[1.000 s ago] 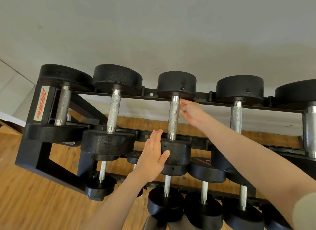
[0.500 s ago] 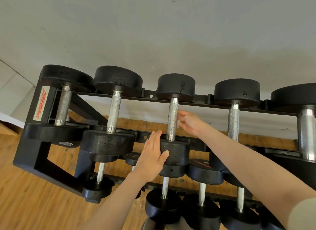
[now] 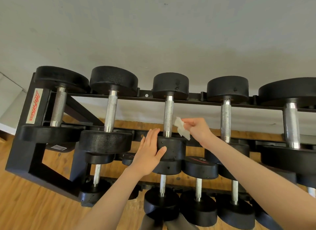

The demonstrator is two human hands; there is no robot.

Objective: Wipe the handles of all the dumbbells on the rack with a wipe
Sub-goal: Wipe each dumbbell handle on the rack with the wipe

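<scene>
A black rack [image 3: 25, 154] carries several black dumbbells with knurled steel handles on its top tier. My left hand [image 3: 149, 152] lies flat, fingers straight, against the near head of the third dumbbell [image 3: 171, 149]. Its handle [image 3: 168, 116] stands bare just above. My right hand [image 3: 198, 129] pinches a small white wipe [image 3: 182, 128] just right of that handle, apart from it. To the right is the fourth dumbbell's handle [image 3: 225, 122], and beyond it a thicker fifth handle [image 3: 290, 125].
A lower tier holds several smaller dumbbells [image 3: 198, 207] below my forearms. A grey wall [image 3: 153, 33] rises behind the rack. Wooden floor [image 3: 25, 209] spreads at the lower left. The rack's side frame bears a red-lettered label [image 3: 33, 108].
My right hand slid down the third handle and has come off it to the right, so the wipe now shows. My left hand stays on the dumbbell head.
</scene>
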